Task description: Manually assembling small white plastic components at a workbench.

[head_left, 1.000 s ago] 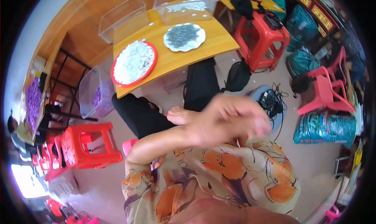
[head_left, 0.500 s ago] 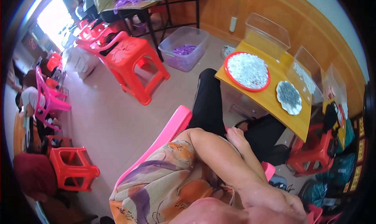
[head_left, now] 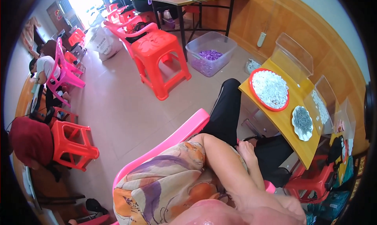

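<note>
View has swung; hands [head_left: 275, 203] clasped, holding nothing.

Viewpoint: worn on the person's head, looking down and over the left shoulder.
Facing: across the floor toward a red stool [head_left: 163, 62] and a yellow table [head_left: 292, 124] (edges bend at the rim).
Nearness: patterned sleeve [head_left: 165, 183] closest, filling the bottom.
Views: one only.

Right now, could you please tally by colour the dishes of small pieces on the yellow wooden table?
Round red plastic tray of white pieces: 1
White scalloped plate of grey pieces: 1
Total: 2
</note>
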